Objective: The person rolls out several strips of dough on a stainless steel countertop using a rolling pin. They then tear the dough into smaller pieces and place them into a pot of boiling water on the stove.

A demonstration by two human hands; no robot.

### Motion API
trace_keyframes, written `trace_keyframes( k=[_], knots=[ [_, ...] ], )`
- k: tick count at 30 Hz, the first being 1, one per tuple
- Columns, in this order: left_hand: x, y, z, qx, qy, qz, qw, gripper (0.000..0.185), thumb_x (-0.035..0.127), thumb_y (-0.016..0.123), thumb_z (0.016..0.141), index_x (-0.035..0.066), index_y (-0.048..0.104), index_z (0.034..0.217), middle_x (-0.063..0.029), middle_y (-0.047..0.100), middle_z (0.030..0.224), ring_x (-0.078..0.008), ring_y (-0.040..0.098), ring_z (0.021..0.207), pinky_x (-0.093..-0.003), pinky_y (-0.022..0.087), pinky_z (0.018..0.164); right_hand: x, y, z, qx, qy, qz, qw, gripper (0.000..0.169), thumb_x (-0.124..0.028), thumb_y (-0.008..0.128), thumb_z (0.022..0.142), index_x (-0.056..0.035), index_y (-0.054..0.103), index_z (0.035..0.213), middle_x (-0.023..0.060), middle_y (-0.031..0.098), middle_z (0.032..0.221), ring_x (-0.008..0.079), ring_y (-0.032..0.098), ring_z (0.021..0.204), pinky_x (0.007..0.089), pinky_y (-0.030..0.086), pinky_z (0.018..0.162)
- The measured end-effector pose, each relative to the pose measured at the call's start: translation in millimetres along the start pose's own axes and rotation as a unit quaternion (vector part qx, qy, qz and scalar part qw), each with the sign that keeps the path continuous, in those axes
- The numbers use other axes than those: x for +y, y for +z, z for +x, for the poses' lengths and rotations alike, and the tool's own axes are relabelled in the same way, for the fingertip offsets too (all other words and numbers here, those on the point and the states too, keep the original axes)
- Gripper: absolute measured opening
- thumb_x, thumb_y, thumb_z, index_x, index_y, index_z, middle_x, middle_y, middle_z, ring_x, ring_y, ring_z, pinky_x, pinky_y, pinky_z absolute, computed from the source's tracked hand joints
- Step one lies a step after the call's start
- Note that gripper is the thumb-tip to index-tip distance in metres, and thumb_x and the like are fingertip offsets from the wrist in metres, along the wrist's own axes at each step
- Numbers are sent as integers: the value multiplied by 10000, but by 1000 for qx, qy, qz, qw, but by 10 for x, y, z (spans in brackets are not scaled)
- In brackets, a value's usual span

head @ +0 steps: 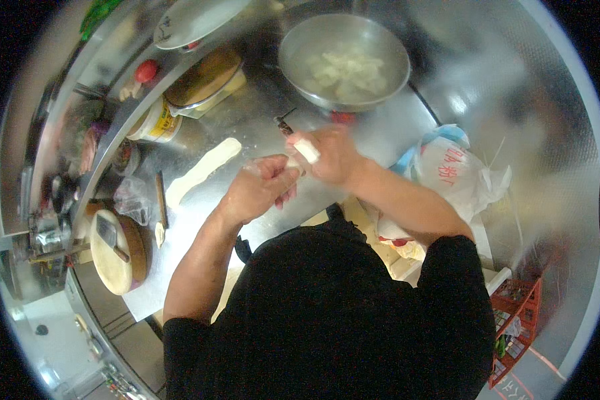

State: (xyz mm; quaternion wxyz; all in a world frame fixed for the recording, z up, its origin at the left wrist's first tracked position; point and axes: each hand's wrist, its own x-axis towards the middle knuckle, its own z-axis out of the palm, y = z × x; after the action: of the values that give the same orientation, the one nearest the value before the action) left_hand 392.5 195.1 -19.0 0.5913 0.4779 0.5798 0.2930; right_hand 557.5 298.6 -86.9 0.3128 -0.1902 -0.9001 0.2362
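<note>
Both of my hands meet over the steel worktop [252,120]. My left hand [265,187] pinches a small pale piece [292,164], probably dough, between thumb and fingers. In my right hand [330,152] is a white dough-like piece [307,150]; a dark patterned object [283,126] sticks out beyond its fingers, too unclear to name. A long flattened strip of dough [202,172] lies to the left of my hands. Beyond them stands a large steel bowl [345,100] holding pale pieces [347,70] and steam or cloudy liquid.
A thin wooden stick [160,200] lies at left, near a round chopping block [107,270] with a cleaver [111,237] on it. Further back stand a tub [155,125] and an oval-looking basin [205,107]. A tied plastic bag [445,170] sits right, above a red crate [525,320].
</note>
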Motion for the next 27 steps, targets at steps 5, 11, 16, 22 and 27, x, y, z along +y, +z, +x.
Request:
trace_keyframes(
  k=[5,11,16,22,27],
  knots=[
    [-147,3,68,13,33,-65,997,240,235,544,956,13,583,1036,-56,631,816,-136,595,700,-278,509,639,804,-141,71,-77,312,-33,946,440,-315,586,885,-62,473,1226,215,626,980,354,630,904,433,505,789],
    [-243,18,90,69,15,-269,961,297,249,554,953,15,555,1136,-77,633,944,-168,615,889,-302,540,782,-421,-113,140,-219,187,178,941,387,-366,554,913,-60,547,1149,219,625,1004,385,614,932,446,470,823],
    [-26,26,-98,-37,0,-32,999,236,236,528,971,13,606,973,-13,573,631,-89,510,513,-230,418,469,-49,-44,-6,64,-21,-17,998,230,-246,489,935,-76,584,1057,136,661,798,350,643,752,438,493,687],
    [-123,79,-38,62,34,-110,991,226,231,526,969,27,616,999,-54,646,837,-125,619,732,-260,519,636,624,-213,84,-59,354,110,927,506,-220,620,870,-77,403,1303,151,650,979,258,649,879,397,510,786],
    [-173,69,45,65,42,-249,965,302,277,534,964,24,596,1115,-88,638,1017,-183,613,971,-333,542,809,-173,216,-38,-180,143,200,952,420,-380,553,905,5,528,1072,239,632,1000,393,630,897,442,501,764]
  ],
)
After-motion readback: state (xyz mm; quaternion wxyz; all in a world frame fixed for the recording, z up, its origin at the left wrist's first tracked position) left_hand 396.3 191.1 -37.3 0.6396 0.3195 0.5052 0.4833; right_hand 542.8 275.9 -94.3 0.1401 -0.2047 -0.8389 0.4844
